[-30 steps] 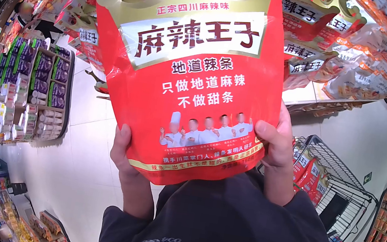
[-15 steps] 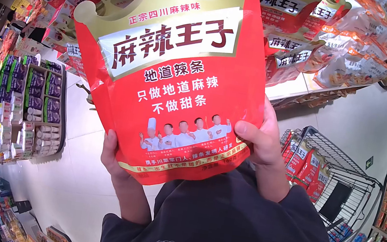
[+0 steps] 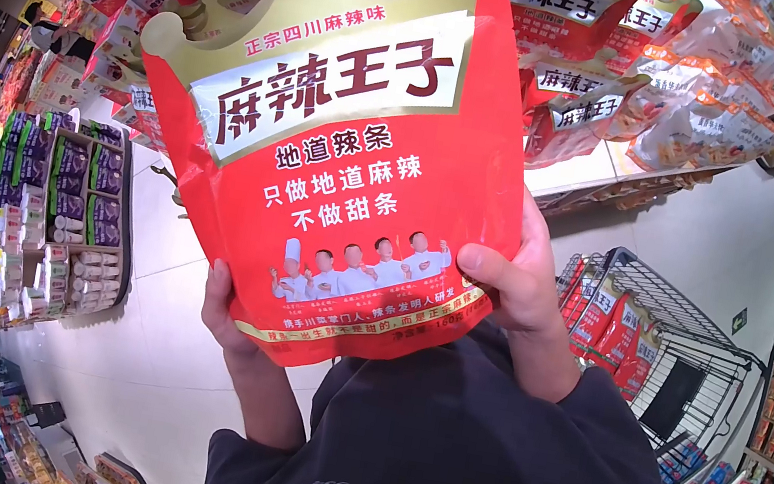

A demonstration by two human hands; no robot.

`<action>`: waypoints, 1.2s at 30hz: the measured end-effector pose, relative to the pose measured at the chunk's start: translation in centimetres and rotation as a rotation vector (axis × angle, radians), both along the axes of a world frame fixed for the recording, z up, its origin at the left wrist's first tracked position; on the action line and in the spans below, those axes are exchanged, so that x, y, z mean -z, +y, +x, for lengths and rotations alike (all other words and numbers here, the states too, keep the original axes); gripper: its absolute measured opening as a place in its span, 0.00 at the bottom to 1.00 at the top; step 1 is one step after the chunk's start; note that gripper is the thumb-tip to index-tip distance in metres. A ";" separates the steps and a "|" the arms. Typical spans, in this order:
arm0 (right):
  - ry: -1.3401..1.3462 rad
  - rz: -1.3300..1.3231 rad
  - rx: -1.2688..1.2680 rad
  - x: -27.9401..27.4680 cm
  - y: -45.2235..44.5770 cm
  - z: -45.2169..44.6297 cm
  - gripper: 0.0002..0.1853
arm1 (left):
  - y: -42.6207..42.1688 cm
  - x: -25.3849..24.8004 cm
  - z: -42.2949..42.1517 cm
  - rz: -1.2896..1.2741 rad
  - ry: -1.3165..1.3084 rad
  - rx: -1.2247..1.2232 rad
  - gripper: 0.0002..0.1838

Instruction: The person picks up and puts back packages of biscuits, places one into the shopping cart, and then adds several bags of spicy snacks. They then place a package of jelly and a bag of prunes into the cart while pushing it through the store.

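Red bag point(image 3: 349, 160) has shifted left, both hands point(image 3: 233, 316) point(image 3: 530, 287) gripping edges, floor point(image 3: 171, 360) alongside.

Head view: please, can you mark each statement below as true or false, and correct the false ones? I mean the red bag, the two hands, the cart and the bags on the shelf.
1. Both the left hand and the right hand hold the red bag. True.
2. The right thumb is hidden behind the red bag. False: it lies on the front.
3. Red packs stand in the cart. True.
4. The cart is on the left side of the view. False: it is on the right.
5. The top of the red bag is gold, shaped like a crown. True.
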State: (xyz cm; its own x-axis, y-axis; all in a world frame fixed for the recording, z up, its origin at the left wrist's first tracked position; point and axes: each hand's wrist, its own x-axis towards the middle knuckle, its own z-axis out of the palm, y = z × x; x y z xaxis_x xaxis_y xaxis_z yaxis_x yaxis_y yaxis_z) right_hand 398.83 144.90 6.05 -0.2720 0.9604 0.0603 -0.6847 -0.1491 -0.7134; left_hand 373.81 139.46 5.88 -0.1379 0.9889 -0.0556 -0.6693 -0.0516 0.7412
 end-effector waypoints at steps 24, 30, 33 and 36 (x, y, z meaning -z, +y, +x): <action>-0.921 1.038 0.021 -1.8 -1.7 -2.6 0.30 | 2.7 3.3 5.0 0.369 0.287 0.056 0.67; -0.780 0.959 0.420 0.9 0.1 -0.8 0.22 | 2.4 3.4 3.2 0.224 0.141 0.106 0.64; -0.666 0.405 0.465 1.9 2.0 -0.2 0.34 | 6.1 3.5 3.9 0.141 0.058 0.111 0.62; -0.462 0.165 0.150 3.5 2.5 0.5 0.34 | 6.8 4.1 4.6 0.057 -0.033 0.142 0.61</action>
